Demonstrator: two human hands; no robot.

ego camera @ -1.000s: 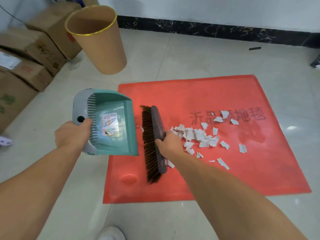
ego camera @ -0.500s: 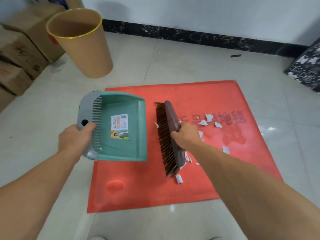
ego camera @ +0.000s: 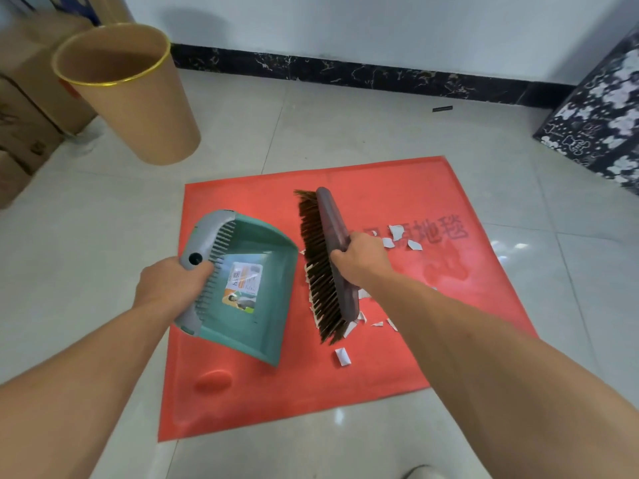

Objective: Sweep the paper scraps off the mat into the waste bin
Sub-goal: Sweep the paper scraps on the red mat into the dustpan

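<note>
A red mat (ego camera: pixel 397 188) lies on a pale tiled floor (ego camera: pixel 363 133), under a white wall with a black marble-patterned skirting. The left hand (ego camera: pixel 169 283) grips the grey back edge of a green dustpan (ego camera: pixel 262 305), held over the mat's left edge with its mouth toward the brush. The right hand (ego camera: pixel 361 259) is closed around the back of a brown brush (ego camera: pixel 323 257), bristles facing the dustpan, near the mat's middle. White scraps (ego camera: pixel 397 233) lie right of the brush, under its bristles and by its near end. The tan bin (ego camera: pixel 135 98) stands on the floor beyond the mat's far left corner, beside cardboard boxes (ego camera: pixel 24 108). A black-and-white patterned box (ego camera: pixel 598 112) sits at far right.
</note>
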